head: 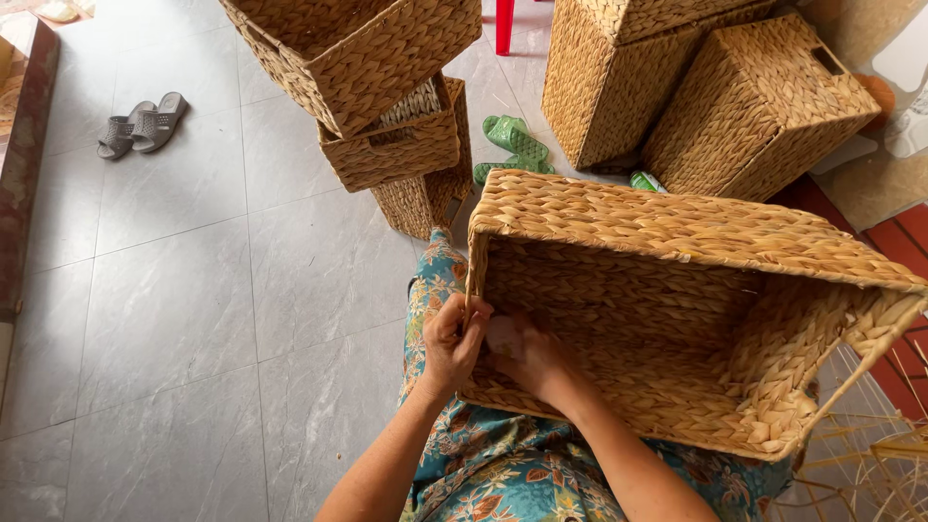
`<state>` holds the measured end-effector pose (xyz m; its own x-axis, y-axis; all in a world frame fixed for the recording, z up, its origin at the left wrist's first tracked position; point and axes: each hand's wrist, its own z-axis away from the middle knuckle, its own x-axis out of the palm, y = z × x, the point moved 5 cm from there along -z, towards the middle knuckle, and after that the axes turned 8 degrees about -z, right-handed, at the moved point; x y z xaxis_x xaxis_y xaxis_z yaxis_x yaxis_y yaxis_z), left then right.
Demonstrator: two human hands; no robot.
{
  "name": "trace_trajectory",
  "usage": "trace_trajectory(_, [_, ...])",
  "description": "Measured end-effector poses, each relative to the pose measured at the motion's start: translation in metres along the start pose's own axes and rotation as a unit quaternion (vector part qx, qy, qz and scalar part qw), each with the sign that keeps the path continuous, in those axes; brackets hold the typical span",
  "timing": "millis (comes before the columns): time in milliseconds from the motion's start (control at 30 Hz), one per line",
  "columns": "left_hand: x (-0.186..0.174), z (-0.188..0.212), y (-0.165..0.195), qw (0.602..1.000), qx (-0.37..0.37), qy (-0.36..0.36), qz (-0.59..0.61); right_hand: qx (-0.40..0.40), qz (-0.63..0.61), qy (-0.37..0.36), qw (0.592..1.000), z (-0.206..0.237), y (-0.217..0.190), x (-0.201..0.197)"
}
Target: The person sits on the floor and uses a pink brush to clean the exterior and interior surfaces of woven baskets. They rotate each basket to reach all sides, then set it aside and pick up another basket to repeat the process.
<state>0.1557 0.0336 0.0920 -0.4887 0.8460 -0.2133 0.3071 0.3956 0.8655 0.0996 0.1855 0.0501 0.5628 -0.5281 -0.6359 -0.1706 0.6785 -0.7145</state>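
Your left hand pinches the corner rim of the big woven basket lying on its side across your lap, centre right of frame. Your right hand reaches inside it, fingers curled; what it grips I cannot tell. Looks like corner finishing; next needs a steady rim hold. Stacked baskets upper centre, grey sandals upper left.

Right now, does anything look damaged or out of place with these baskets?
Yes. The basket on the lap has a frayed right corner with loose strands sticking out. Behind it, the stacked baskets sit tilted, and a green sandal is wedged between the piles.
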Motion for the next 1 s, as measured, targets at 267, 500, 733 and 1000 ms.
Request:
trace_trajectory(267, [-0.005,0.005,-0.012,0.998,-0.052,-0.003,0.018,0.129,0.095,-0.035,0.986,-0.009,0.117,-0.050])
trace_trajectory(500, [-0.001,0.000,-0.010,0.999,-0.038,-0.007,0.027,0.296,0.079,0.059,0.950,0.066,0.166,-0.140])
trace_trajectory(733, [0.004,-0.006,-0.005,0.999,-0.038,-0.010,0.036,0.215,0.055,-0.029,0.975,-0.005,0.115,-0.034])
trace_trajectory(1000, [0.010,-0.015,-0.004,1.000,-0.020,0.001,0.005,-0.012,0.005,0.001,1.000,-0.028,0.047,0.008])
